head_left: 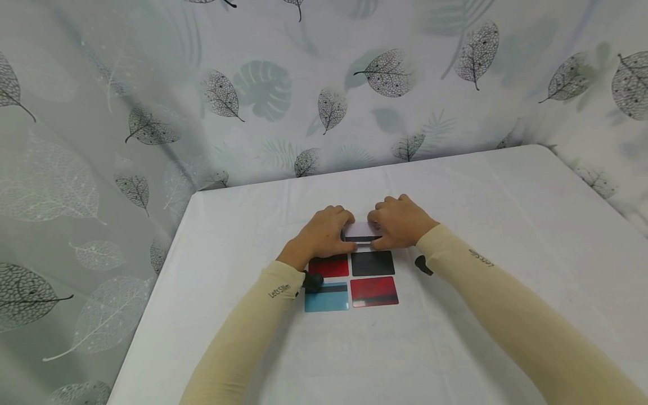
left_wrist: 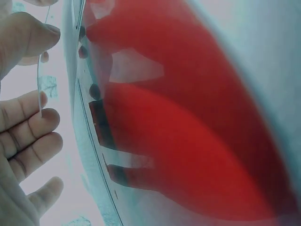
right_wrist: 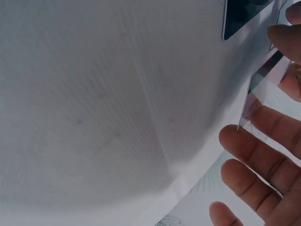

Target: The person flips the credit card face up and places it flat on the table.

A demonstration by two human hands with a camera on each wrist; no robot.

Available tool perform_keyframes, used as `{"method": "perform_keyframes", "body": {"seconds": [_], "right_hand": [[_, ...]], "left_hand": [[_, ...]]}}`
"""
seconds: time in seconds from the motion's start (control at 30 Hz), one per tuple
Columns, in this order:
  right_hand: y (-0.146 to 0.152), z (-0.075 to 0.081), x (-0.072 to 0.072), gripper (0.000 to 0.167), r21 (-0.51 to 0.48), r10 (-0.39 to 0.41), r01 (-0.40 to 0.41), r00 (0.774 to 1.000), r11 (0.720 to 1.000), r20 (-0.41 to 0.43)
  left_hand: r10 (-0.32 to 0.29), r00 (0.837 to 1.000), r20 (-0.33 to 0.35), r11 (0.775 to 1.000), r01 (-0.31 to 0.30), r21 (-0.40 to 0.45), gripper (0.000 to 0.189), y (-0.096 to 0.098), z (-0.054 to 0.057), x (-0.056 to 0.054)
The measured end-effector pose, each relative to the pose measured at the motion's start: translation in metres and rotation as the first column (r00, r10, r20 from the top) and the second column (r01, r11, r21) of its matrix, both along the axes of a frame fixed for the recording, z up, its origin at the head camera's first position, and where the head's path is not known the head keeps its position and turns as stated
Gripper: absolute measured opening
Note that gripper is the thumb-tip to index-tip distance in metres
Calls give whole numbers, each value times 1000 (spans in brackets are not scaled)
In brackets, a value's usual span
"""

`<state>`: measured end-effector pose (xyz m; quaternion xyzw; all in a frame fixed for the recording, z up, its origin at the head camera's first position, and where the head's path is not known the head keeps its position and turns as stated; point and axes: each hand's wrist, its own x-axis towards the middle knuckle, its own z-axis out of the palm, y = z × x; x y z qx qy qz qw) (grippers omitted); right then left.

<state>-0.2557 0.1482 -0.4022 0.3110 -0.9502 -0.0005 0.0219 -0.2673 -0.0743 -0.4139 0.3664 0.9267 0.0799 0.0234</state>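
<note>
A pale lilac card (head_left: 359, 229) with a dark stripe along its near side lies between the hands. My left hand (head_left: 326, 230) holds the card's left end between thumb and fingers; the left wrist view shows the card edge-on beside the thumb (left_wrist: 35, 37). The opposite end is in my right hand (head_left: 400, 222), thumb on the near edge and fingers toward the far one. In the right wrist view, a corner of the card meets a fingertip (right_wrist: 235, 136). Just nearer are a red card (head_left: 331, 269), partly under the left wrist, and a black card (head_left: 373, 264).
A blue card (head_left: 326, 301) and another red card (head_left: 374, 291) form the nearer row on the white-covered table (head_left: 379, 354). A black wrist camera (head_left: 313, 281) overlaps the blue card's corner; another (head_left: 423, 265) sits under the right wrist. A leaf-print curtain (head_left: 324, 84) hangs behind the table.
</note>
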Motion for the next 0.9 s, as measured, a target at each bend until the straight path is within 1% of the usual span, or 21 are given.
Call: {"method": "perform_keyframes", "body": {"seconds": [0.3, 0.5, 0.67, 0.9], "right_hand": [[-2, -2, -1, 33, -16, -17, 17, 1000, 1000, 25], [-4, -4, -1, 34, -33, -30, 32, 999, 999, 39], [-5, -2, 0, 38, -53, -28, 31, 999, 998, 45], [-7, -3, 0, 40, -59, -17, 20, 999, 998, 40]], "left_hand": [[13, 1000, 3, 1000, -13, 19, 52, -2, -2, -1], [17, 1000, 16, 999, -17, 41, 52, -3, -2, -2], [23, 999, 33, 998, -25, 50, 52, -3, -2, -2], [18, 999, 37, 997, -21, 75, 51, -4, -3, -3]]}}
